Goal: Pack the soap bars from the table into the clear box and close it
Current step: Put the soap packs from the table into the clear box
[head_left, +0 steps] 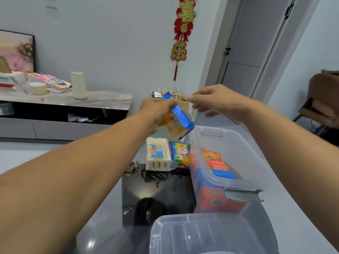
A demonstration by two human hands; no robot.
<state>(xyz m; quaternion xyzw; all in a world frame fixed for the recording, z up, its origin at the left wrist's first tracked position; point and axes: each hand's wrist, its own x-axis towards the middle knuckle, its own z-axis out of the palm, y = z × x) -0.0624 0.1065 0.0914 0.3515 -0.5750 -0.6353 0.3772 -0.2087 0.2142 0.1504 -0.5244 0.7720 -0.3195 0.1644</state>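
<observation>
Blue-and-yellow soap pack [177, 119] is up in the air in our left hand [157, 110], fingers wrapped round it, just beyond the clear box's [236, 182] far corner. Our right hand [213, 100] hovers beside it, fingers loosely spread, holding nothing. Orange and blue soap packs [217, 163] already sit in the box. A white soap bundle [157, 153] and a green-yellow pack [180, 154] wait on the worktop [108, 208], lid [201, 233] nearest us.
</observation>
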